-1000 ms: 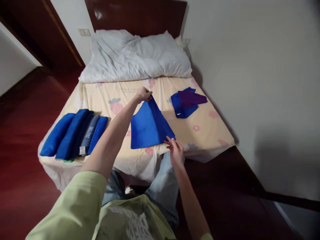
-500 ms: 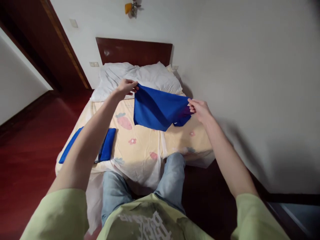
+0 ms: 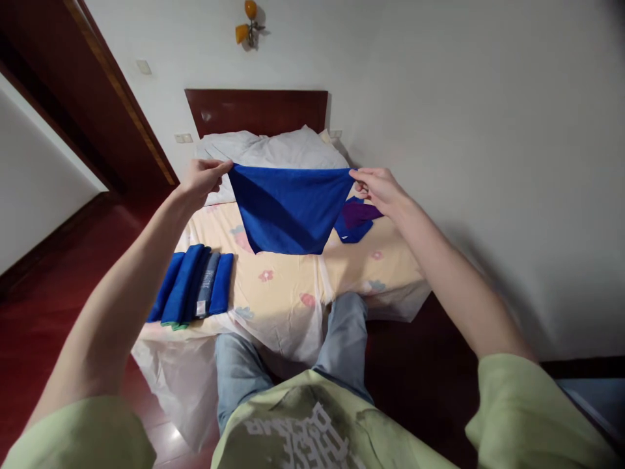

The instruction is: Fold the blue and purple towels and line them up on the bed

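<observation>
A blue cloth (image 3: 293, 208) hangs stretched out over the bed, its top edge nearly level. My left hand (image 3: 208, 177) pinches its upper left corner. At the upper right corner, my right hand (image 3: 378, 187) grips the cloth between thumb and fingers. Behind and below my right hand, a purple cloth (image 3: 359, 213) lies crumpled on another blue cloth (image 3: 354, 233). A row of folded blue towels (image 3: 183, 286) rests on the bed's left front, with a grey-blue folded cloth (image 3: 208, 284) bearing pale lettering among them.
The bed (image 3: 273, 299) has a cream cover printed with strawberries and flowers. White pillows (image 3: 293, 148) lean by a dark wooden headboard (image 3: 258, 107). A wall lamp (image 3: 248, 29) is above. Walls stand behind and to the right; a dark door (image 3: 63, 85) is at left.
The cloth's top edge has gone from slanting to nearly level and is pulled wider. My left hand has moved left, and more of the folded towels shows.
</observation>
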`<state>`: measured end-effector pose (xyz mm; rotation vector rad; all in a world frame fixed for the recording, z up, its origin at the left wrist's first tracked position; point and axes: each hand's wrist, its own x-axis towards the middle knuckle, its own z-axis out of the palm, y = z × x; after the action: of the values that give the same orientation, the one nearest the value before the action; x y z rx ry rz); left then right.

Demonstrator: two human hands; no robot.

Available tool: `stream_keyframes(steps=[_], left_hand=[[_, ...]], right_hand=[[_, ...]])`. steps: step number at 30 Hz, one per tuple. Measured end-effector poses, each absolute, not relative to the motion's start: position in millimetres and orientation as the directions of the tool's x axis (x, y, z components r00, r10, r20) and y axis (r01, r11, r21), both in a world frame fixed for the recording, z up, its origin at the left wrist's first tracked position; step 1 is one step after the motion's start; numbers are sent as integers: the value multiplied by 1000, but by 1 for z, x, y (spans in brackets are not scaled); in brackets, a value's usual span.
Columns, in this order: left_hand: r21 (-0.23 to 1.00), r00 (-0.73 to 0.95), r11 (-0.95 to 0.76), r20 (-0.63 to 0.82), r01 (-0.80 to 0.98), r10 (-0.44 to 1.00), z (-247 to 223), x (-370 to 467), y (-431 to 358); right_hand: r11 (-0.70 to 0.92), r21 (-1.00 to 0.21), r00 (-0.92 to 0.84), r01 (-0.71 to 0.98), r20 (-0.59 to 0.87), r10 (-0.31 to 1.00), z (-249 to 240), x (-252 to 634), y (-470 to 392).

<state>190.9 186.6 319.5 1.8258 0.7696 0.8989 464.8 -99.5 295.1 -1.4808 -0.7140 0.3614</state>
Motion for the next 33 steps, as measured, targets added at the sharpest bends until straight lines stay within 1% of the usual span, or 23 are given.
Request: stream_keyframes(steps=[5, 10, 13, 16, 19, 23, 25, 27, 29, 31, 33], left_hand=[[952, 559, -271, 147, 145, 816, 302, 147, 176], [967, 596, -159, 9, 199, 803, 276, 117, 173], [971, 610, -108, -45, 212, 791, 260, 113, 175], [980, 673, -97, -48, 176, 738, 242, 118, 182], [983, 717, -92, -53, 161, 695, 222, 130, 193], [976, 677, -93, -68, 198, 733, 197, 155, 213], [971, 635, -134, -22, 197, 772, 190, 169, 226], [962, 599, -219, 80, 164, 797, 187, 182, 240], [932, 567, -344, 225, 111, 793, 189, 190, 254], [876, 535, -479, 376, 61, 756, 192, 190, 263], [795, 485, -606, 523, 19, 701, 189, 181, 263]], right_hand=[[53, -989, 694, 136, 133, 707, 289, 451, -118], [-33, -999, 629, 30, -7, 777, 282, 443, -130], [-82, -996, 579, -39, -90, 811, 273, 443, -125], [-132, -990, 584, -57, -141, 799, 258, 447, -110], [-170, -985, 613, -40, -159, 774, 240, 453, -88], [-163, -987, 645, 5, -121, 755, 215, 463, -52], [-139, -988, 654, 61, -66, 754, 206, 471, -34], [-80, -986, 647, 145, 33, 762, 201, 479, -18], [12, -970, 624, 241, 165, 764, 200, 487, -8], [101, -940, 599, 326, 288, 747, 199, 493, -5], [147, -911, 580, 384, 363, 729, 191, 495, -10]])
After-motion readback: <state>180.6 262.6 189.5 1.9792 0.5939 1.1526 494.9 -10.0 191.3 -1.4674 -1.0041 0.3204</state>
